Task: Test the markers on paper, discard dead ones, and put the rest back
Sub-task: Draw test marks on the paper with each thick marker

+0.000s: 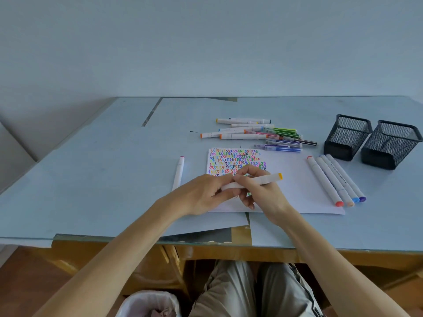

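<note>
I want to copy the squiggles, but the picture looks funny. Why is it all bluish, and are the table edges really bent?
Head view: the light is soft and bluish, with hardly any shadows. The wide lens bends the table edges near the picture's sides. The squiggles on the paper are small and a bit fuzzy. The right hand and left hand holding the yellow-capped marker look fairly sharp.

**Room and obstacles on the tabletop**

Wide bare tabletop (96, 179) to the left, broken only by one lone marker (178, 172) lying near the paper (293, 179). Blocked at the far middle by a loose heap of markers (256, 133). Hemmed on the right by four markers in a row (336, 179) on the paper's edge, with two mesh holders (370, 140) just behind. Open strip between heap and wall.
</note>
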